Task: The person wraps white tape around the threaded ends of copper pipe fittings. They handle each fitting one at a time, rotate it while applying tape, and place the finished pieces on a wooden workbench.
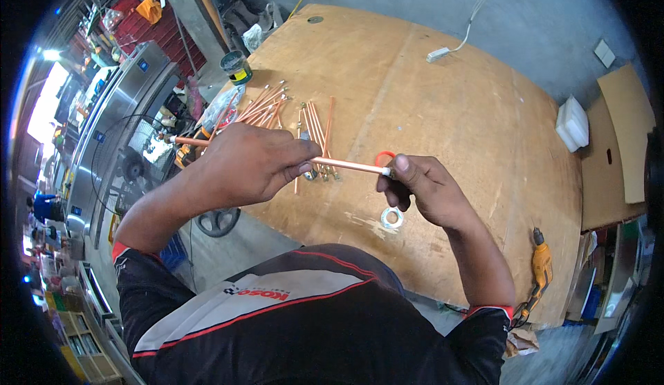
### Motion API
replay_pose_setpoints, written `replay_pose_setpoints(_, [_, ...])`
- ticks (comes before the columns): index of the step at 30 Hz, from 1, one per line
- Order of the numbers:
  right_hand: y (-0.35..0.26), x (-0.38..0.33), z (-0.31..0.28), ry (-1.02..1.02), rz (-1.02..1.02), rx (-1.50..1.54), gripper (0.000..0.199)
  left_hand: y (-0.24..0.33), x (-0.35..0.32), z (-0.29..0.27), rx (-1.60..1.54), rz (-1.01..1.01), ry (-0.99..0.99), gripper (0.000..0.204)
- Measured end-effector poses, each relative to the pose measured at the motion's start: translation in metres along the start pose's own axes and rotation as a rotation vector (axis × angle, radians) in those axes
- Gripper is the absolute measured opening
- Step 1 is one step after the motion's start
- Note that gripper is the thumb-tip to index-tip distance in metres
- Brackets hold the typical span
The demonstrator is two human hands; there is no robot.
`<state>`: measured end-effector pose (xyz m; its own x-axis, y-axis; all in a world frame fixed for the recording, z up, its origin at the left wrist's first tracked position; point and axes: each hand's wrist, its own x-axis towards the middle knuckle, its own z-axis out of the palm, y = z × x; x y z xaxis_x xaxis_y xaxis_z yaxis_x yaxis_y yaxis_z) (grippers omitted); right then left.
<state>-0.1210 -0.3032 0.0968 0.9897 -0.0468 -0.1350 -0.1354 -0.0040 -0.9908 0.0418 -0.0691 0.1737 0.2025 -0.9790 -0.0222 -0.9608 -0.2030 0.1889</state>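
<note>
Plywood worktable (pixel 449 108), grey concrete floor (pixel 539 18), steel cabinets (pixel 117 108) left, bright daylight beyond.

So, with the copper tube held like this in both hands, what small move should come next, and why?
Probably keep the left hand steady on the copper tube while the right hand wraps its white-covered end. The right fingers already pinch that tip, and a white tape roll lies on the wooden table just below, so the end looks half prepared.
</note>
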Motion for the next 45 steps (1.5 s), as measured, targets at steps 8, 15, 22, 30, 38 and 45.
replay_pose_setpoints(8, [0.042, 0.001, 0.013, 0.001, -0.081, -0.335, 0.026, -0.037, -0.017, 0.073, -0.27, 0.009, -0.036, 0.033])
replay_pose_setpoints(15, [0.029, 0.013, 0.05, 0.081, -0.371, -0.198, 0.039, -0.044, -0.024, 0.175, -0.684, -0.076, 0.285, 0.027])
replay_pose_setpoints(22, [0.027, 0.015, 0.061, 0.027, -0.44, -0.188, 0.036, -0.039, -0.018, 0.195, -0.778, -0.061, 0.502, 0.019])
replay_pose_setpoints(30, [0.04, 0.009, 0.068, 0.101, -0.176, 0.13, 0.025, -0.038, -0.014, 0.188, -0.58, -0.09, 0.595, 0.017])
replay_pose_setpoints(38, [0.042, 0.007, 0.06, 0.232, -0.315, -0.093, 0.023, -0.043, -0.015, 0.178, -0.399, -0.09, 0.692, 0.019])
replay_pose_setpoints(45, [0.029, 0.004, 0.052, 0.277, -0.162, -0.265, 0.018, -0.045, -0.016, 0.172, -0.337, -0.029, 0.624, 0.023])
